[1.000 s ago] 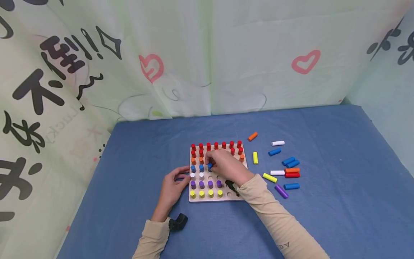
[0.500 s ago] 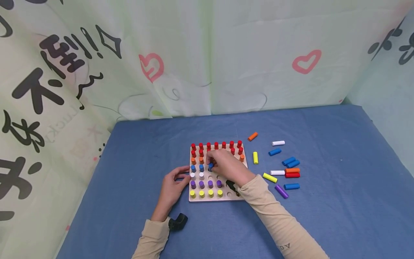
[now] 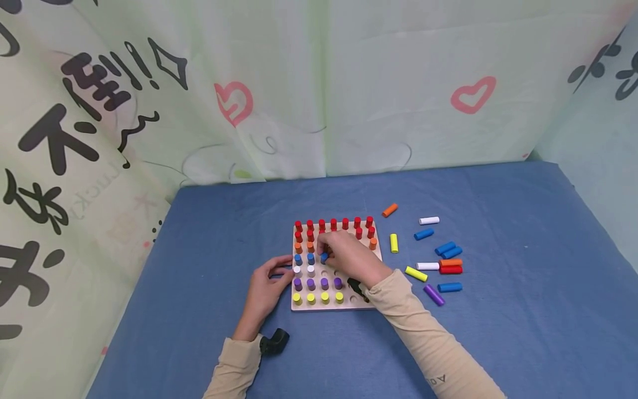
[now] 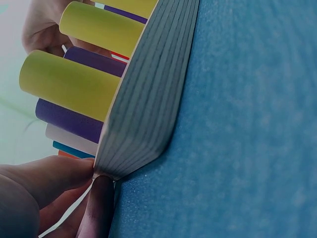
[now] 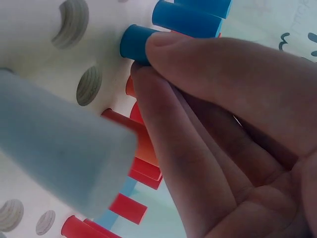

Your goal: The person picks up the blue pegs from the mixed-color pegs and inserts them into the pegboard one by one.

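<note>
A pale wooden pegboard (image 3: 319, 309) lies on the table, bearing rows of red, orange, blue, white, purple and yellow pegs. My right hand (image 3: 351, 255) reaches over it from the right. Between thumb and fingertips it pinches a blue peg (image 5: 138, 43), whose lower end meets the board at the third place of the blue row. My left hand (image 3: 266, 288) rests at the board's left side, thumb (image 4: 74, 171) and fingers touching the edge. In the right wrist view a blurred pale peg (image 5: 74, 148) stands close to the camera. The right hand hides part of the board.
Right of the board lie loose pegs, among them a yellow peg (image 3: 394, 243), an orange peg (image 3: 390, 210), a purple peg (image 3: 433, 295) and several blue ones. A blue cloth (image 3: 224, 233) covers the table. A printed curtain (image 3: 349, 83) hangs behind.
The blue peg and the right fingertips shift very slightly at the same spot on the board. My left hand stays where it was.
</note>
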Available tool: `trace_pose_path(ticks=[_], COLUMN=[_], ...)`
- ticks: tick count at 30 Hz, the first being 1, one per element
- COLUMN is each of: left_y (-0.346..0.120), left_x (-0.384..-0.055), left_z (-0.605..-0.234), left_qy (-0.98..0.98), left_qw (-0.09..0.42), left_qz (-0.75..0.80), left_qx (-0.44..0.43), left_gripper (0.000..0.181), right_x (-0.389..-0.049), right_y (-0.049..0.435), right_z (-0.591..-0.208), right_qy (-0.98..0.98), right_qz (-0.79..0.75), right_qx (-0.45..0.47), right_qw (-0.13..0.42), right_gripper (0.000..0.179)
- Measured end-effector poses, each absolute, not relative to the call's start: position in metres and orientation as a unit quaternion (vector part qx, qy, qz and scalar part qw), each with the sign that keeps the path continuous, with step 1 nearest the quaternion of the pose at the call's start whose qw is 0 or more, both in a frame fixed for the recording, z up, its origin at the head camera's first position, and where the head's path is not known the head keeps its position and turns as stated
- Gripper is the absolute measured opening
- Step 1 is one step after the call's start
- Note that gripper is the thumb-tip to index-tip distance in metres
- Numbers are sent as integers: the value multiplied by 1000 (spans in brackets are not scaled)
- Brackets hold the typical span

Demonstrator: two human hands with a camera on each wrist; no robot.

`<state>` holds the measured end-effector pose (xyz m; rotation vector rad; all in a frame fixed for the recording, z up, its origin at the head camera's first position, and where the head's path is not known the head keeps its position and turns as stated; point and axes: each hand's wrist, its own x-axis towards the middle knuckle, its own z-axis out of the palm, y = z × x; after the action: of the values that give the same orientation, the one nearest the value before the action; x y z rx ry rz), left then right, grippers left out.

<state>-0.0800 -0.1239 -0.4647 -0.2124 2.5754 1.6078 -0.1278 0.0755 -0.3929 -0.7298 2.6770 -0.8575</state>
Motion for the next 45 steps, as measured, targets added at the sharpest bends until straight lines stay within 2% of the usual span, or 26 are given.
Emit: trace_pose_path(ticks=[15,45], left_y=[-124,-123], left_x=[-80,-79], left_z=[-464,-461], left_qy=[844,844], left_qw=[47,44], left_qz=[530,531], left_qx=[-65,-61], left_gripper=[36,36], right_x=[-127,-118], right_y=[74,91], right_z=[-393,-374], right_qy=[919,936], right_qz=[-287,-246], right_qx=[-236,-241], right_qw=[130,74], right_gripper=[14,14])
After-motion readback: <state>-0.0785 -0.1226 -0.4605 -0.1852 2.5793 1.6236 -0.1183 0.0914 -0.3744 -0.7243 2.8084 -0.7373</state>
